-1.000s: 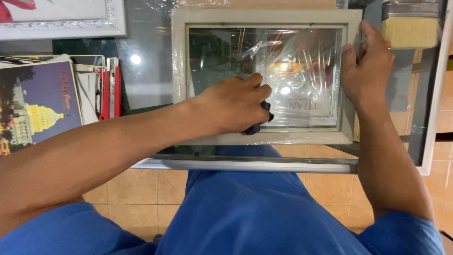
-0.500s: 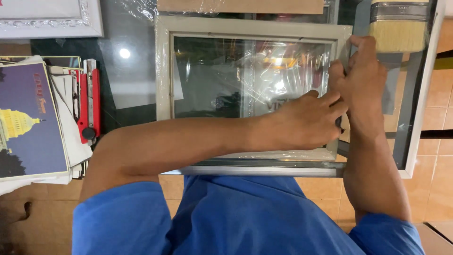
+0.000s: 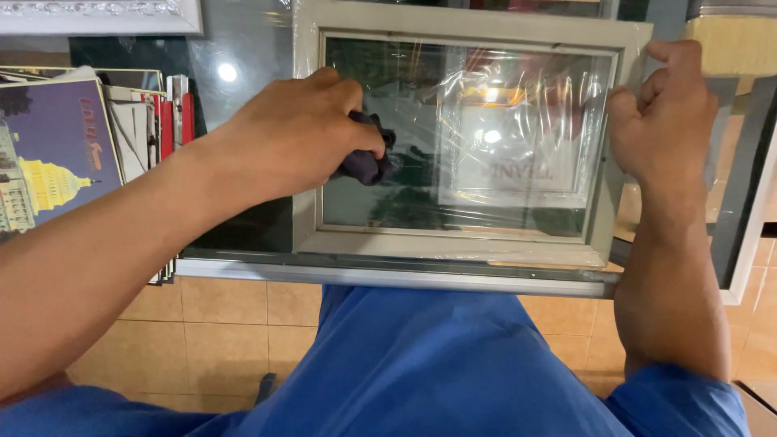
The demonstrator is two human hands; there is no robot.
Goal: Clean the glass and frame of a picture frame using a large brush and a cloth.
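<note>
Blue cloth of the person's clothing [image 3: 421, 364] filled the near edge, with tan floor tiles [image 3: 235, 316] showing beneath the glass tabletop [image 3: 243, 105]. On that tabletop, at its near rim, lay a pale picture frame [image 3: 453, 247] with shiny clear wrap [image 3: 518, 105] over its pane. Judging by the smears and crinkled wrap on the pane, the wiping looked partly done, with the right half not yet reached. The left hand [image 3: 295, 133] was curled tight around a dark cloth [image 3: 368, 158], pressing it on the left part of the pane. The right hand [image 3: 668, 109] was closed over the frame's right edge, steadying it. At left sat a stack of prints [image 3: 53, 154]; farther off, a white frame [image 3: 97, 16] and a wide brush [image 3: 732, 44].
</note>
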